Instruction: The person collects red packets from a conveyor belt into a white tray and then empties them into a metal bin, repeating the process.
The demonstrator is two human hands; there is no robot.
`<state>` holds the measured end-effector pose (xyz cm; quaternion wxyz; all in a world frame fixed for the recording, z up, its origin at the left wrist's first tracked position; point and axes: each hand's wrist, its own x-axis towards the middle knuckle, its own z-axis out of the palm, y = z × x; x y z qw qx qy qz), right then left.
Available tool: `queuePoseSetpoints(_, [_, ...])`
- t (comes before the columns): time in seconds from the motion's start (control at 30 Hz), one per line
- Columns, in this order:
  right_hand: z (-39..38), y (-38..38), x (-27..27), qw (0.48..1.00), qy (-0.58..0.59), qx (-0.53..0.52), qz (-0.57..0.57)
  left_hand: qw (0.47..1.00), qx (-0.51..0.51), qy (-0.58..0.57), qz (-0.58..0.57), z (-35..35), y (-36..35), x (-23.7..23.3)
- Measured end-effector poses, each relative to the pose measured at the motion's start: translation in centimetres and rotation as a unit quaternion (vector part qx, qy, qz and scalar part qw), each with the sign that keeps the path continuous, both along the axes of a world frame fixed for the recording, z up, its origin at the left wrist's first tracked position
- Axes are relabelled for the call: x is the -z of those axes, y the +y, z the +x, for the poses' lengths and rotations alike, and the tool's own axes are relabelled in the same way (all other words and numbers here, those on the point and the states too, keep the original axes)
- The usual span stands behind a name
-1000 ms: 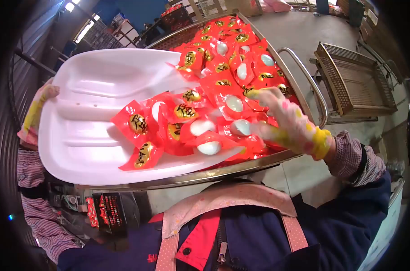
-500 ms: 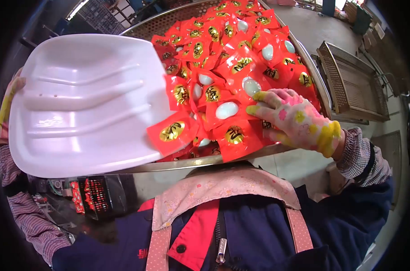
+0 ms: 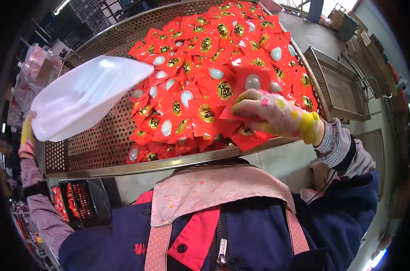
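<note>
A white plastic scoop [image 3: 87, 95] is tilted above the left part of a perforated metal tray [image 3: 92, 153]. Its far left end is gripped by my left hand [image 3: 28, 135], in a flowered, yellow-edged glove; most of those fingers are hidden. Red packets [image 3: 206, 113] lie heaped over the middle and right of the tray. Some show a pale, egg-shaped content, others a gold oval with black lettering. Over the heap's near right side, my gloved right hand [image 3: 277, 115] is closed on a red egg packet [image 3: 252, 82], slightly blurred, with its pale oval facing up.
Another perforated metal tray [image 3: 338, 86] sits lower down on the right. Below left stands a black crate [image 3: 81, 198] with red packets beside it. Clear plastic bags [image 3: 40, 67] are piled at far left. The tray's metal rim runs close in front of my apron [image 3: 223, 189].
The scoop has moved left and tipped up on its side, uncovering the tray's perforated bottom and more packets. My right hand has shifted slightly left, and a packet now stands raised at its fingers.
</note>
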<state>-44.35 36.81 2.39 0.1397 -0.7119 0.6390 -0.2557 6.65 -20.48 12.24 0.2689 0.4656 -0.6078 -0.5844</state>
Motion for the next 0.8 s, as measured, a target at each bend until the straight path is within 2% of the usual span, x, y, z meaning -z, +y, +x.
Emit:
queuePoseSetpoints(0.03, [0.4,-0.2,0.1,0.985,-0.145,-0.037,0.08,1.0,-0.022,-0.017,-0.008,0.8,-0.9,2.7])
queuePoseSetpoints(0.1, [0.2,-1.1,0.7,0.98,-0.169,-0.05,0.088,0.997,-0.074,0.01,-0.033,-0.9,3.1,6.0])
queuePoseSetpoints(0.2, [0.6,-2.4,1.2,0.998,0.051,0.009,-0.04,0.993,-0.089,-0.067,-0.045,-0.2,2.2,10.2])
queuePoseSetpoints(0.23, [1.3,-2.9,0.6,0.998,0.051,0.003,-0.035,0.993,-0.094,-0.068,-0.039,-0.6,3.0,10.9])
queuePoseSetpoints(0.27, [2.1,-3.3,-0.6,0.994,-0.084,0.044,0.061,0.988,-0.12,-0.089,-0.047,-1.0,3.9,11.8])
queuePoseSetpoints(0.3, [2.7,-3.6,-1.7,0.96,-0.215,0.085,0.156,0.982,-0.145,-0.112,-0.055,-1.3,4.7,12.4])
queuePoseSetpoints(0.37, [2.5,-3.1,-2.1,0.955,-0.249,0.073,0.144,0.982,-0.154,-0.098,-0.046,-1.5,5.4,12.6])
queuePoseSetpoints(0.43, [2.1,-4.0,-0.9,0.937,-0.243,0.022,0.248,0.982,-0.168,-0.079,-0.023,-1.1,5.8,13.7])
queuePoseSetpoints(0.47, [2.5,-4.6,-0.1,0.929,-0.161,0.025,0.332,0.986,-0.151,-0.063,-0.021,-0.6,6.1,14.5])
queuePoseSetpoints(0.5, [2.9,-4.6,1.0,0.974,-0.016,-0.052,0.219,0.986,-0.154,-0.065,-0.014,-0.2,6.4,15.0])
queuePoseSetpoints(0.57, [4.1,-4.6,2.1,0.988,0.077,-0.033,0.13,0.987,-0.147,-0.067,0.022,0.4,7.1,15.6])
queuePoseSetpoints(0.6, [4.1,-4.8,2.1,0.987,0.076,-0.037,0.136,0.987,-0.153,-0.052,0.021,-0.2,8.3,15.3])
queuePoseSetpoints(0.67, [3.9,-5.5,1.8,0.975,-0.059,-0.062,0.204,0.982,-0.174,-0.065,0.02,-1.0,9.5,14.5])
queuePoseSetpoints(0.7, [4.0,-6.1,0.8,0.974,-0.057,-0.066,0.208,0.978,-0.191,-0.078,0.015,-1.1,9.6,14.6])
queuePoseSetpoints(0.77, [4.4,-6.9,-1.8,0.974,0.105,-0.059,0.193,0.978,-0.195,-0.067,0.04,-0.7,8.7,14.9])
queuePoseSetpoints(0.8, [4.7,-7.8,-1.5,0.981,0.16,-0.071,0.083,0.979,-0.185,-0.076,0.04,-0.4,8.8,14.9])
